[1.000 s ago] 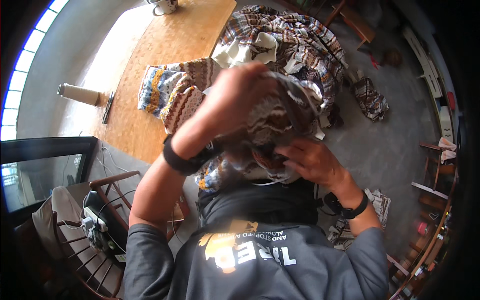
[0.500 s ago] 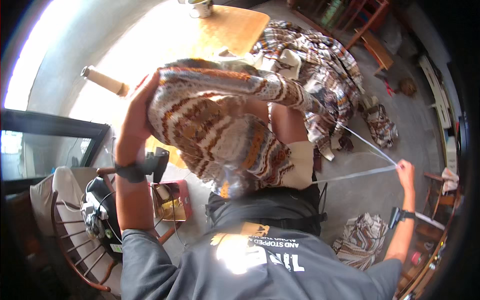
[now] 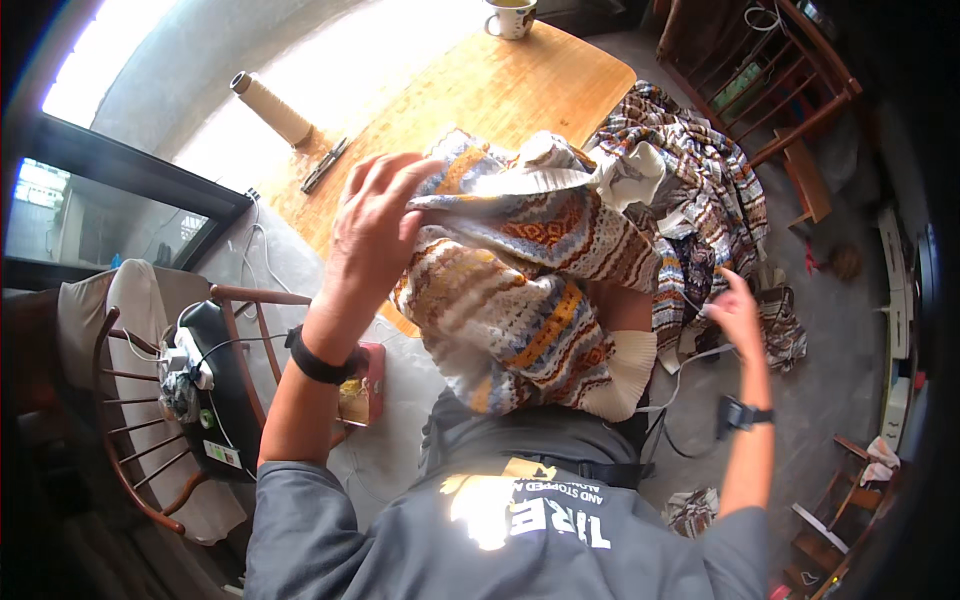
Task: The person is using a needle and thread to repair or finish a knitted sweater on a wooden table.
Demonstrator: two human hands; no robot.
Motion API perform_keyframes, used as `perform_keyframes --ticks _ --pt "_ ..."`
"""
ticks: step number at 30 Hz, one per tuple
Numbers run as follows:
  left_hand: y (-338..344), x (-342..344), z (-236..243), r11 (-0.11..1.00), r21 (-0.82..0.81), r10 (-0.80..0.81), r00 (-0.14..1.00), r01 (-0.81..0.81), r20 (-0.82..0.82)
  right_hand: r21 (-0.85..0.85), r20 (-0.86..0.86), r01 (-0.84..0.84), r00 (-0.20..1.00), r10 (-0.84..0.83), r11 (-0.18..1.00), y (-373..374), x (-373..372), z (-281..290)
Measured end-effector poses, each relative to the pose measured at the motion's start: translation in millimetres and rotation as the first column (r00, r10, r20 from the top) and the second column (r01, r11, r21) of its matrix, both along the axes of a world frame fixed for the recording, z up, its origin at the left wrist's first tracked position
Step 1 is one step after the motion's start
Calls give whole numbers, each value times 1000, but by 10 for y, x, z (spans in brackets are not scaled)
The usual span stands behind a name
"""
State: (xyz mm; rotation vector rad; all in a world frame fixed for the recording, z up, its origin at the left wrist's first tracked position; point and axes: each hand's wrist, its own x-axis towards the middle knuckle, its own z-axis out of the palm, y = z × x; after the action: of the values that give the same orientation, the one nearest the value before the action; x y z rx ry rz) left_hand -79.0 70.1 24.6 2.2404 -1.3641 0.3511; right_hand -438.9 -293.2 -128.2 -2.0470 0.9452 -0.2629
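Patterned sweater (image 3: 520, 290) is now gripped by left hand (image 3: 375, 225) fingers alone; right hand (image 3: 738, 312), formerly drawing thread, is opened, released.

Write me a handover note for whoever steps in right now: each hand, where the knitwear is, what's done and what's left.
Left hand: gripping the top edge of the striped patterned knit sweater, held up over the wooden table.
Right hand: open, empty, out beside the heap of patterned knitwear at the table's right end.
Done: one sweater lifted.
Left: sweater not laid down or folded; heap unsorted.
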Motion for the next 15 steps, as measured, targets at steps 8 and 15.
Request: perform_keyframes --ticks 8,15 --pt "-673 -708 -23 884 138 -420 889 446 -182 75 -77 -240 966 246 968 239 811 -585" --pt "-848 -701 -549 920 84 -361 913 382 -191 -238 307 173 947 -95 956 -218 161 337"
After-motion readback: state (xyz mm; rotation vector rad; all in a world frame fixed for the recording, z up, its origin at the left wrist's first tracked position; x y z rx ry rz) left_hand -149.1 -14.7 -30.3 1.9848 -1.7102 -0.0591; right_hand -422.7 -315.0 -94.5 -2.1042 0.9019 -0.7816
